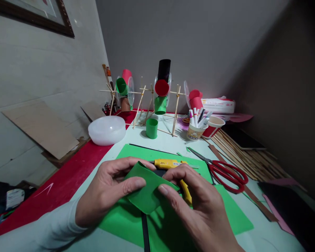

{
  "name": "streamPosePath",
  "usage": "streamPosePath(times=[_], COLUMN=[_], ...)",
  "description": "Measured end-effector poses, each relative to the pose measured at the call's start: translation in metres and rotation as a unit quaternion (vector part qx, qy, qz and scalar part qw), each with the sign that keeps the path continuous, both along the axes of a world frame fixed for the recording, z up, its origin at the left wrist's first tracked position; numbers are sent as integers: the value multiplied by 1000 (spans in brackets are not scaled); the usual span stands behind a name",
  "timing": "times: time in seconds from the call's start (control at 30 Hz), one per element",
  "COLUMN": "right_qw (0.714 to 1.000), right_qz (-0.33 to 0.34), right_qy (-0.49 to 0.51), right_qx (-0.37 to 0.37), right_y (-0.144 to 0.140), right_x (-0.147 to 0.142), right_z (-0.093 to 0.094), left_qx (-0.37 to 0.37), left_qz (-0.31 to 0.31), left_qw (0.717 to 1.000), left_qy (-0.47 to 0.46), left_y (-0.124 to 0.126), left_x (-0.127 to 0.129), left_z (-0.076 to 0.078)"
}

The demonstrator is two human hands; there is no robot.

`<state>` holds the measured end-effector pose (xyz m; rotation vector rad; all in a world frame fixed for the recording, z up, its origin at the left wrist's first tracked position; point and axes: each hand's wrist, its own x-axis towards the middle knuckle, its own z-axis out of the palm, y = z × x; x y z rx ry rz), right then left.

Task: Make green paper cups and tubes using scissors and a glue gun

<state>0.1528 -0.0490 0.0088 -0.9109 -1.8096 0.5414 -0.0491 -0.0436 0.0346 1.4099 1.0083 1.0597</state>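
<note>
White craft surface (pixel 173 141) carries a flat green foam sheet (pixel 225 210); above it both hands curl a green foam strip (pixel 147 192), left hand (pixel 107 192) and right hand (pixel 199 210) fingers pinching opposite ends. Yellow glue gun (pixel 170 164) lies just beyond, red-handled scissors (pixel 225 173) farther right.

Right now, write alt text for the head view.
Two hands, left hand and right hand, curl a green foam piece over a green sheet. A yellow glue gun and red scissors lie just beyond; a stick frame with paper cups stands behind.
</note>
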Motion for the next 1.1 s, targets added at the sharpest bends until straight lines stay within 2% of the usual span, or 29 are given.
streamPosePath(times=[0.17,0.27,0.43,0.57,0.63,0.73,0.83,0.9,1.03,1.1], right_qw=[1000,1000,1000,999,999,997,995,994,990,987], right_qz=[-9,-9,0,11,11,7,21,47,119,152], right_qy=[3,3,5,24,37,65,81,78,40,11], right_qx=[-5,9,19,25,28,40,51,55,56,47], right_y=[0,-1,-2,-3,-2,-1,3,5,8,7], right_x=[1,1,1,0,0,1,2,4,7,9], right_z=[2,2,3,4,3,2,2,4,13,18], left_qx=[-49,-49,25,49,69,141,182,147,47,4], left_qz=[13,22,12,13,-2,-37,-78,-84,-27,-54], left_qw=[998,998,1000,999,998,989,980,984,995,997], left_qy=[-28,-20,5,2,7,12,-18,-52,-79,-59], left_y=[-1,-1,0,1,1,1,2,4,11,15], left_x=[1,0,-1,0,-2,-6,-8,-8,-7,-7], left_z=[1,1,2,1,-1,-5,-6,-5,-3,-2])
